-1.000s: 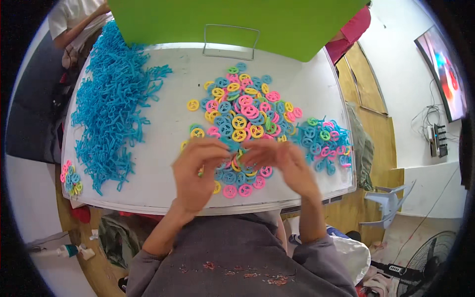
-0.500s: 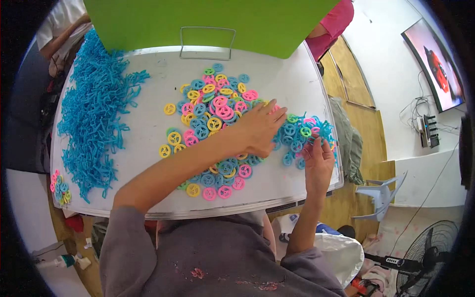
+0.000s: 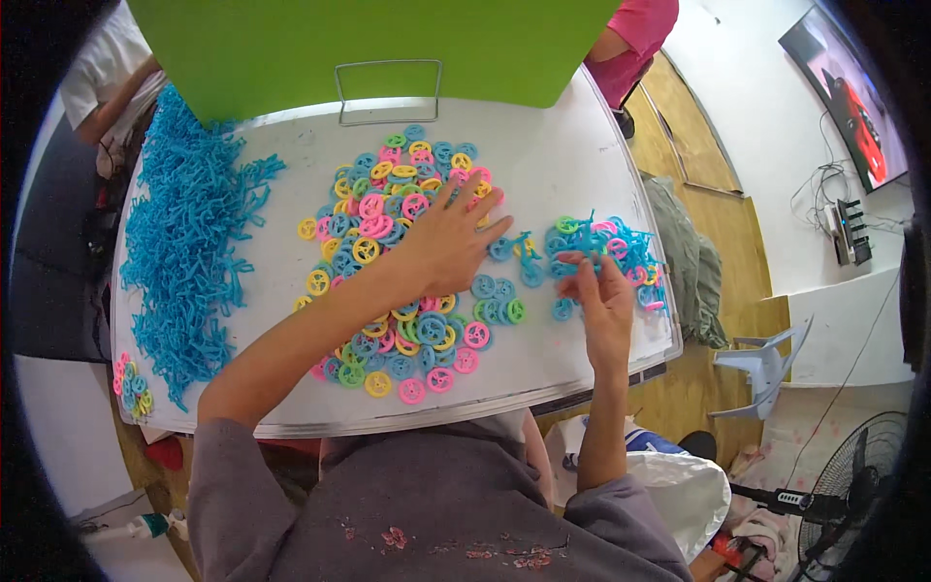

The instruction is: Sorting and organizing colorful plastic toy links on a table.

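Over the right side of a heap of small plastic wheels (image 3: 376, 226) in pink, yellow, blue and green, my left hand (image 3: 446, 238) lies with its fingers spread. Its palm hides some of the wheels. My right hand (image 3: 603, 296) is closed in a pinch at the smaller pile to the right. A thin blue plastic piece (image 3: 591, 231) rises from its fingertips, which partly cover it. Around that hand lie blue pieces with wheels (image 3: 635, 247). Between my hands sit a few loose wheels (image 3: 495, 310) and a blue piece (image 3: 529, 262).
A long heap of blue plastic pieces (image 3: 179, 252) covers the left of the white table (image 3: 543, 160). A green board (image 3: 369, 48) with a wire handle stands at the far edge. Two other people are beyond it. A fan (image 3: 853, 485) and a plastic chair (image 3: 761, 369) stand right.
My left hand has moved left, back over the wheel heap, uncovering loose wheels beside it. My right hand has shifted slightly left, still pinching. The view has shifted a little.
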The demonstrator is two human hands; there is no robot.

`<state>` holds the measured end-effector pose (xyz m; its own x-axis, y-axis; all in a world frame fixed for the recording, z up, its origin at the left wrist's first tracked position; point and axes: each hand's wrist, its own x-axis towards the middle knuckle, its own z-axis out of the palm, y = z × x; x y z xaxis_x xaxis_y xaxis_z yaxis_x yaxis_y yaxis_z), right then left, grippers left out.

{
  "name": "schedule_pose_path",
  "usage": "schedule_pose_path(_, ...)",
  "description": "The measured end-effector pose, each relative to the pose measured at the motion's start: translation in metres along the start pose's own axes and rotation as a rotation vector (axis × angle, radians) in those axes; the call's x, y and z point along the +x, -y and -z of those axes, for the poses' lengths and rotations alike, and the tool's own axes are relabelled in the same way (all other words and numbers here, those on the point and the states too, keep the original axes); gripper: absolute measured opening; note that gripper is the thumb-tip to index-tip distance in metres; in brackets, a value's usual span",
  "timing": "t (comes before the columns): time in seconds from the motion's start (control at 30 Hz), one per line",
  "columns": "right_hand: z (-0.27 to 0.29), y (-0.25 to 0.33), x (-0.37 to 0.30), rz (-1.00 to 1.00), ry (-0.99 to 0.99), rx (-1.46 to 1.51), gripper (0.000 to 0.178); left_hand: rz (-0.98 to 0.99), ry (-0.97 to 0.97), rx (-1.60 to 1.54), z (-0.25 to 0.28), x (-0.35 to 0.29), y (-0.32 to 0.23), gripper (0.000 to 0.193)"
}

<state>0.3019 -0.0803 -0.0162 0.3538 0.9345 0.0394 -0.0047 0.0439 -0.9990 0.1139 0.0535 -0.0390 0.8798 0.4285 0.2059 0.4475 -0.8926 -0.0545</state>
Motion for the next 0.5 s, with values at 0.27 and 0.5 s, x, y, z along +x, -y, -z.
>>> schedule_pose_path(0.27,-0.007,-0.024,0.007,-0.092,0.152,-0.242,0.024,-0.075,-0.195,-0.265,-0.005,0.02,-0.008,0.034)
schedule_pose_path(0.5,-0.012,-0.01,0.011,0.067,-0.161,-0.061,0.027,0.015,-0.307,-0.567,-0.007,0.06,-0.019,0.035)
